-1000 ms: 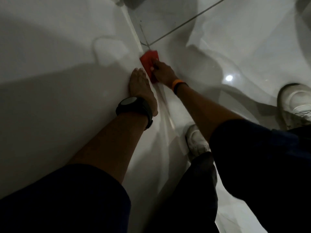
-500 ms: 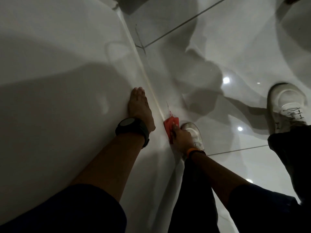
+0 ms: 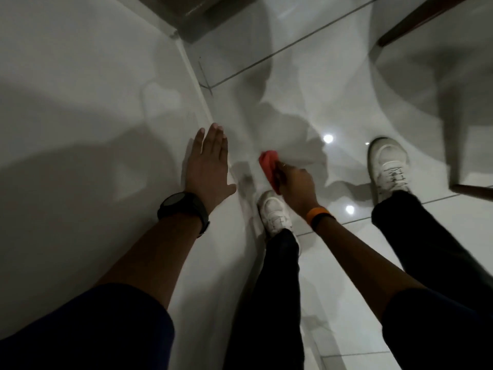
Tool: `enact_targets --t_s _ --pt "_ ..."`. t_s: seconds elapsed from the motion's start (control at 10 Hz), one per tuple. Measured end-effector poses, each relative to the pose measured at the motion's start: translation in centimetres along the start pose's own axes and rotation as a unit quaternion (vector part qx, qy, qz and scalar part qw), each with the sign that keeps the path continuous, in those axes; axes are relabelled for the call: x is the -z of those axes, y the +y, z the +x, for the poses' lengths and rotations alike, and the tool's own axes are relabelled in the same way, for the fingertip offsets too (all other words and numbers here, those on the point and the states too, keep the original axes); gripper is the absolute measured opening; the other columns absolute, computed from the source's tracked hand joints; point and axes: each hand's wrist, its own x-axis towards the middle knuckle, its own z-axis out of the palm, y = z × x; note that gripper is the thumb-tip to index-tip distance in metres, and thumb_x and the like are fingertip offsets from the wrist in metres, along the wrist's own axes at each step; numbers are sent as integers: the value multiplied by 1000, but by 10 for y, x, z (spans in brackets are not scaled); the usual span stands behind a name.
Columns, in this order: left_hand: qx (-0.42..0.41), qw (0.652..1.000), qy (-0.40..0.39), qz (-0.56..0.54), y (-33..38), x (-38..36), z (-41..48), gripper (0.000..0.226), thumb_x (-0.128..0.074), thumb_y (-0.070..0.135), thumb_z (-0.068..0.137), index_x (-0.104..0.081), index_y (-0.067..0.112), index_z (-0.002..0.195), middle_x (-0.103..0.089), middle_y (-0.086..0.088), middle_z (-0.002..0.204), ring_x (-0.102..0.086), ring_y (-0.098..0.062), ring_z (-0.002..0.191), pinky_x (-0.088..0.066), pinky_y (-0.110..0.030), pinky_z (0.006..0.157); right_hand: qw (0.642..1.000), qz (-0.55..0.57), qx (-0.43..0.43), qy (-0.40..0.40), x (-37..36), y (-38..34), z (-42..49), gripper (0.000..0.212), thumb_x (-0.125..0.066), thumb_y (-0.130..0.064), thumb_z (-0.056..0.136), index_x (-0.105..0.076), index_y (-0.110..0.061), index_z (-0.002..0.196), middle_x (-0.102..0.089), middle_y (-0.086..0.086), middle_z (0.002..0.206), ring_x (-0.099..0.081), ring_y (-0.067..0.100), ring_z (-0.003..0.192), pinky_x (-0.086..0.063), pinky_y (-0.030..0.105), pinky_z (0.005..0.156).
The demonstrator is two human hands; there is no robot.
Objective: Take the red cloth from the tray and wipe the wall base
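Note:
My right hand (image 3: 296,186), with an orange band at the wrist, is closed around the bunched red cloth (image 3: 269,166). The cloth hangs a little to the right of the wall base (image 3: 205,108), over the glossy floor, and seems clear of the wall. My left hand (image 3: 206,166), with a black watch on the wrist, is spread flat with its fingers apart, at or just off the white wall (image 3: 80,116) above the base strip. No tray is in view.
My white shoes (image 3: 274,212) (image 3: 388,166) stand on the shiny white floor tiles (image 3: 333,76), the left one close to the wall base. Dark wooden furniture legs (image 3: 416,21) (image 3: 472,189) stand at the upper right. A dark object (image 3: 202,17) sits in the far corner.
My right hand has drawn the red cloth back along the wall base toward me and then lifted it off to the right. My left hand has spread and turned, thumb now showing.

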Motion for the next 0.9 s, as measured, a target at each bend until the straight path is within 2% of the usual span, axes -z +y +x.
enact_targets --t_s 0.1,0.2,0.3,0.4,0.5,0.6,0.7,0.8,0.9 --pt "25 985 118 -124 -19 54 -30 114 -40 77 90 -7 -3 164 4 -21 171 4 -32 161 -3 -48 129 987 63 57 139 123 -16 -40 43 -59 -6 97 -63 -16 139 -80 16 97 -75 26 84 -49 25 71" --pt "33 967 178 -180 -25 106 -49 115 -46 76 88 -12 -3 164 -1 -20 171 -2 -31 161 -6 -47 130 967 86 99 221 213 -28 -81 42 -59 2 95 -67 -11 134 -79 14 113 -71 13 96 -51 21 80" --pt "28 933 266 -242 -16 200 -70 114 -53 72 84 -20 -4 162 -11 -21 170 -12 -33 160 -8 -46 130 939 47 134 314 341 -40 -150 46 -52 -6 94 -66 -12 137 -69 5 137 -65 13 124 -50 21 103" --pt "12 903 321 -285 0 278 -81 112 -53 70 82 -24 -4 161 -16 -20 169 -18 -34 159 -11 -46 129 917 5 148 370 419 -38 -192 53 -45 -12 89 -64 -15 139 -62 -1 144 -58 11 134 -45 18 110" --pt "-30 863 385 -326 36 383 -85 104 -52 67 86 -31 -5 159 -22 -20 168 -22 -33 158 -17 -47 128 904 -64 106 410 499 -11 -226 62 -50 2 83 -64 -18 140 -59 -3 148 -58 17 137 -51 28 108" --pt "-42 850 405 -333 62 435 -86 100 -51 65 90 -31 -4 159 -21 -19 168 -21 -31 159 -19 -47 128 911 -95 49 397 528 12 -224 73 -53 13 76 -63 -21 140 -60 1 148 -60 21 136 -58 35 102" --pt "-36 865 359 -348 93 481 -80 104 -54 66 89 -21 0 163 -10 -16 171 -14 -30 160 -20 -45 128 947 -172 23 269 541 48 -201 62 -53 2 94 -50 -22 151 -45 6 160 -45 26 149 -46 41 118" --pt "-23 894 282 -348 98 490 -72 112 -52 71 89 -8 2 165 2 -15 172 -5 -29 162 -15 -41 130 959 -252 9 126 535 65 -185 57 -42 -15 108 -26 -23 162 -15 11 172 -19 30 160 -23 49 130" --pt "-18 909 225 -351 106 478 -72 115 -52 72 91 4 3 164 11 -13 171 1 -27 162 -5 -37 129 950 -303 -7 77 527 76 -174 68 -46 -27 107 -9 -21 164 6 17 172 -3 37 161 -10 62 130"
